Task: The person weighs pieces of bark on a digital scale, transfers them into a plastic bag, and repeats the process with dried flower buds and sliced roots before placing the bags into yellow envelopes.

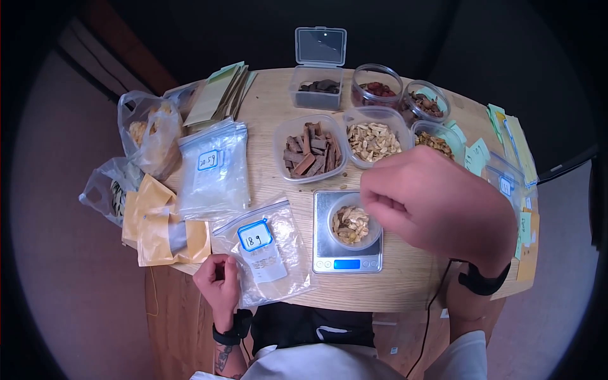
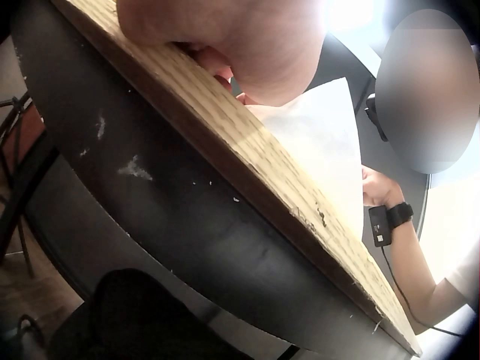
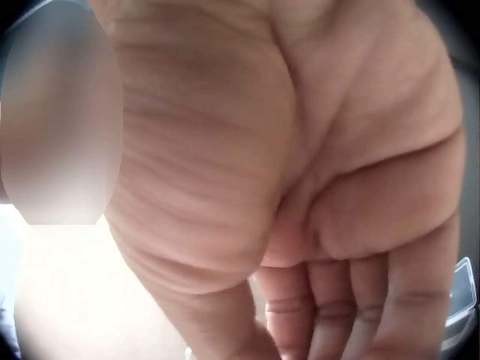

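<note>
My left hand [image 1: 218, 284] rests loosely curled at the table's front edge, beside a clear zip bag [image 1: 282, 278] labelled 18 g; nothing shows in it. In the left wrist view the same hand [image 2: 232, 41] lies on the wooden edge. On a silver digital scale [image 1: 322, 250] stands a small round bowl [image 1: 332, 233] with pale slices [image 1: 352, 223]. My right hand [image 1: 424, 196] hangs over the bowl's right side, fingers bent down. The right wrist view shows its palm [image 3: 285, 150] and fingers reaching downward, tips out of frame; whether they pinch anything is hidden.
Behind the scale stand tubs of brown bark pieces [image 1: 304, 155] and pale slices [image 1: 373, 140], with several other containers [image 1: 318, 98] farther back. Zip bags [image 1: 215, 180], paper packets [image 1: 155, 221] and plastic bags [image 1: 161, 142] lie left. Notes and packets [image 1: 522, 152] line the right edge.
</note>
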`<state>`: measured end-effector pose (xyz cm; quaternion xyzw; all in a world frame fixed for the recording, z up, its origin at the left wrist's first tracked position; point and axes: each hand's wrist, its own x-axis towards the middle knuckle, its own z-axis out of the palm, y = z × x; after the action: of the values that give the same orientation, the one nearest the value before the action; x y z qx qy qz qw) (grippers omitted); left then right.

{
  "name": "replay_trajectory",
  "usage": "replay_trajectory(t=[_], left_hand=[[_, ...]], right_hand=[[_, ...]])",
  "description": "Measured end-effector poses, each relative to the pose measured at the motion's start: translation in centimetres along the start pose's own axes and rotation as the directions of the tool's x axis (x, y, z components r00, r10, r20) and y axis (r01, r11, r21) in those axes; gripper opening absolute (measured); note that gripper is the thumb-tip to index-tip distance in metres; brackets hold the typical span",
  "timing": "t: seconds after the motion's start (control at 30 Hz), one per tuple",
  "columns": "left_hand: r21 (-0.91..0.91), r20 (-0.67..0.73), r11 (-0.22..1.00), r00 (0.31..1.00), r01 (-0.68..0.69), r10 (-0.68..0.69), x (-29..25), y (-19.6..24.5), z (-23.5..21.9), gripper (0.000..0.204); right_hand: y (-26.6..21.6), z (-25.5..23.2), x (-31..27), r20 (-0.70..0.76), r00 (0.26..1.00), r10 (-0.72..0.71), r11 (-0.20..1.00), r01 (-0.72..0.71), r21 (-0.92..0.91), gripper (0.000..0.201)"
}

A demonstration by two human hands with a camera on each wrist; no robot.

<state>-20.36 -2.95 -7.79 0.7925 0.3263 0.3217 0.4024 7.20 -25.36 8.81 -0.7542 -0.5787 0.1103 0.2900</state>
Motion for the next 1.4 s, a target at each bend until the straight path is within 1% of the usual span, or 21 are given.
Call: replay_trajectory(t=[0.17, 0.33, 0.57, 0.63, 0.77, 0.87, 0.93, 1.0, 1.1, 1.2, 1.3, 1.4], left_hand=[[-0.003, -0.005, 1.000, 1.000, 0.000, 0.000, 0.0, 0.0, 0.1, 0.017], [0.002, -0.002, 1.000, 1.000, -0.004, 0.004, 0.0, -0.1, 0.0, 0.019], [0.006, -0.006, 1.000, 1.000, -0.009, 0.009, 0.0, -0.1, 0.1, 0.020], [0.006, -0.006, 1.000, 1.000, -0.007, 0.008, 0.0, 0.0, 0.1, 0.020], [0.009, -0.013, 1.000, 1.000, -0.005, 0.005, 0.0, -0.3, 0.0, 0.020], [0.010, -0.025, 1.000, 1.000, 0.008, -0.008, -0.1, -0.2, 0.2, 0.018], [0.042, -0.032, 0.999, 0.999, -0.014, 0.015, 0.0, -0.3, 0.1, 0.016], [0.031, -0.025, 0.999, 1.000, -0.009, 0.010, 0.1, -0.1, 0.0, 0.016], [0.039, -0.025, 0.999, 1.000, -0.003, 0.004, 0.0, -0.1, 0.0, 0.016], [0.039, -0.023, 0.999, 1.000, -0.004, 0.005, 0.0, -0.2, 0.0, 0.017], [0.040, -0.025, 0.999, 1.000, 0.004, -0.003, -0.1, 0.0, 0.0, 0.017], [0.039, -0.028, 0.999, 1.000, 0.001, 0.000, 0.0, -0.2, 0.0, 0.018]], right_hand=[[-0.6, -0.9, 0.1, 0.001, 0.998, 0.056, 0.998, -0.056, -0.022, 0.006], [1.0, -0.3, -0.2, -0.087, 0.996, 0.025, 0.998, -0.031, -0.062, 0.008], [1.0, -0.4, -0.6, -0.135, 0.990, 0.028, 0.984, -0.050, -0.168, 0.019], [0.9, -0.5, -0.6, -0.110, 0.992, 0.066, 0.984, -0.083, -0.157, 0.021], [0.8, -0.9, -0.4, -0.034, 0.982, 0.187, 0.979, -0.189, -0.080, 0.022], [1.1, -1.3, 0.2, 0.006, 0.969, 0.246, 0.966, -0.245, -0.079, 0.021], [2.0, -2.1, 1.2, -0.002, 0.968, 0.250, 0.961, -0.249, -0.119, 0.021], [3.8, -2.6, 2.0, -0.033, 0.972, 0.232, 0.957, -0.234, -0.172, 0.020], [7.8, -1.4, 3.5, -0.144, 0.968, 0.203, 0.950, -0.230, -0.209, 0.020], [9.5, 0.3, 4.3, -0.091, 0.949, 0.301, 0.923, -0.314, -0.224, 0.020], [11.2, 2.0, 4.8, -0.041, 0.959, 0.281, 0.936, -0.283, -0.210, 0.023], [12.5, 3.9, 4.9, -0.054, 0.980, 0.192, 0.955, -0.200, -0.220, 0.023]])
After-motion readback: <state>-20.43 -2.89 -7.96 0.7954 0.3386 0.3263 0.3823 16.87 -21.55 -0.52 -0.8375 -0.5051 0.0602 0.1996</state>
